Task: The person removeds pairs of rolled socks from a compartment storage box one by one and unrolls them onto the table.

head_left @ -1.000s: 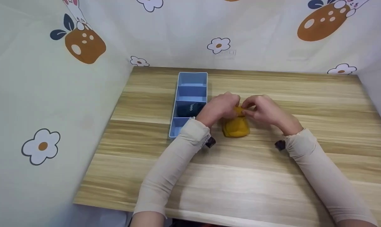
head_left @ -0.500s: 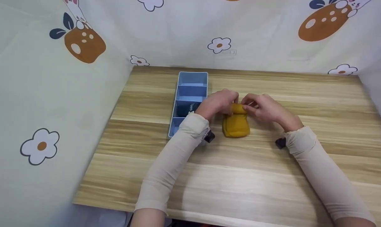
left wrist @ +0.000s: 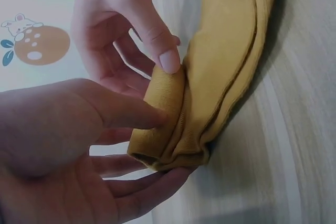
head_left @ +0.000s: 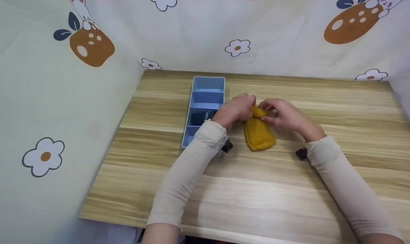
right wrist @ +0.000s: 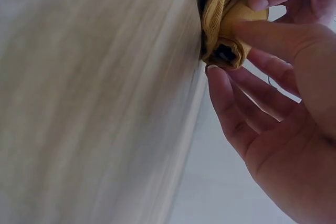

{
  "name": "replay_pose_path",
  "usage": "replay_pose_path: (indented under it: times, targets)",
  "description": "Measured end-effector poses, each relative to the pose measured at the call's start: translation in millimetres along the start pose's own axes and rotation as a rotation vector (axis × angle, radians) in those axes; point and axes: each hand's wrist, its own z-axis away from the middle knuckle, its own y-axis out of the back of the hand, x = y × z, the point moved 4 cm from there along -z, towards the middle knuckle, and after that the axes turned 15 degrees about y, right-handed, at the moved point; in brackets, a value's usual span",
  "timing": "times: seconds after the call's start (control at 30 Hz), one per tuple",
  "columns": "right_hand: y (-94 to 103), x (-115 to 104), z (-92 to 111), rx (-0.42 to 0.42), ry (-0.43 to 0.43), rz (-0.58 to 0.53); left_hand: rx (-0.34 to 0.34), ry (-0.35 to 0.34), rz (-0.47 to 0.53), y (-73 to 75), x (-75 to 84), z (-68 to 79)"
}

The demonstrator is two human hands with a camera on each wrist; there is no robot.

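Observation:
A pair of mustard-yellow socks [head_left: 260,135], stacked in layers, lies on the table with its far end rolled up. My left hand [head_left: 237,109] pinches the left side of the roll between thumb and fingers. At the other side, my right hand [head_left: 283,116] grips the roll the same way. In the left wrist view, both thumbs press on top of the rolled part [left wrist: 164,95], and the flat layers stretch away from it. The right wrist view shows the roll's end [right wrist: 226,53] as a spiral with a dark hollow.
Just left of the socks stands a blue tray [head_left: 208,77] divided into several compartments. One compartment holds a dark rolled cloth bundle [head_left: 199,118] with light lettering, partly hidden by my left hand. Patterned cloth walls [head_left: 286,51] bound the wooden table [head_left: 252,193].
The roll at the far end has come more into view and turned aslant. The loose end of the socks has swung toward the right and nearer to me. Both hands keep their hold.

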Motion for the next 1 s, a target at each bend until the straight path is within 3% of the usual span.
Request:
replay_pose_path:
  times: [0.3, 0.5, 0.73, 1.0]
  targets:
    - [-0.1, 2, -4, 0.018, 0.01, 0.001, 0.165, 0.072, 0.019, -0.5, -4.5, -1.1]
    - [0.0, 4, -4, 0.029, -0.013, 0.029, 0.221, 0.088, -0.029, -2.1, -4.5, -4.6]
    - [0.3, 5, -8, 0.032, -0.007, 0.117, 0.218, 0.065, -0.073, -1.5, -3.4, -7.0]
    - [2.4, 10, -10, 0.071, -0.009, 0.038, 0.189, 0.112, -0.048, -0.4, -0.3, -5.7]
